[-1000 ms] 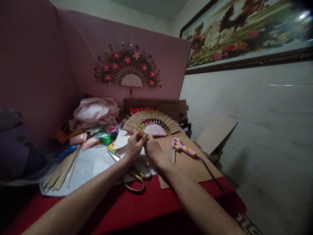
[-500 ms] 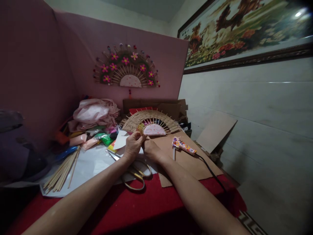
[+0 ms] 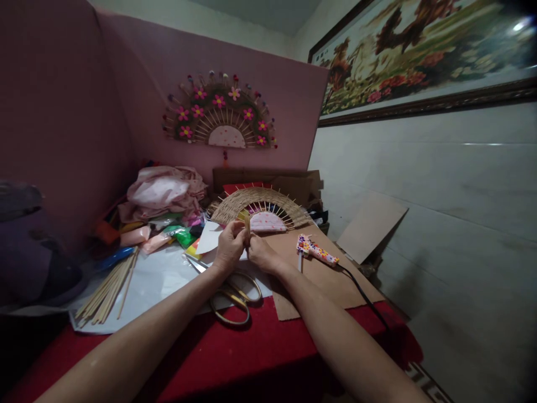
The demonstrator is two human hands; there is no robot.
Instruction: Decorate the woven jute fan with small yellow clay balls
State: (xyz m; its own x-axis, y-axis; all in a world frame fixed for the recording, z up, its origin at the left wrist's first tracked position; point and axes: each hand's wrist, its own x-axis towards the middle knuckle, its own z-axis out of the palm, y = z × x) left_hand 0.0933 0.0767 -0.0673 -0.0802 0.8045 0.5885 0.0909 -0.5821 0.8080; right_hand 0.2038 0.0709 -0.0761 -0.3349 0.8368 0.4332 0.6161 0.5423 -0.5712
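My left hand and my right hand meet in front of the woven fan, their fingers closed on a small yellowish-brown strip that stands up between them. The fan has thin sticks poking out of its rim and a pink dotted half-round base. Large scissors with gold handles lie partly under my left wrist, blades to the left. To the right, a flower-patterned glue gun rests on brown cardboard.
Wooden sticks lie on white sheeting at left, near coloured packets and crumpled pink cloth. A decorated fan hangs on the pink backdrop. A black cord crosses the cardboard. Red cloth covers the table.
Both hands have risen slightly, and more of the yellowish-brown strip now shows upright between them. The whole view has shifted a little.
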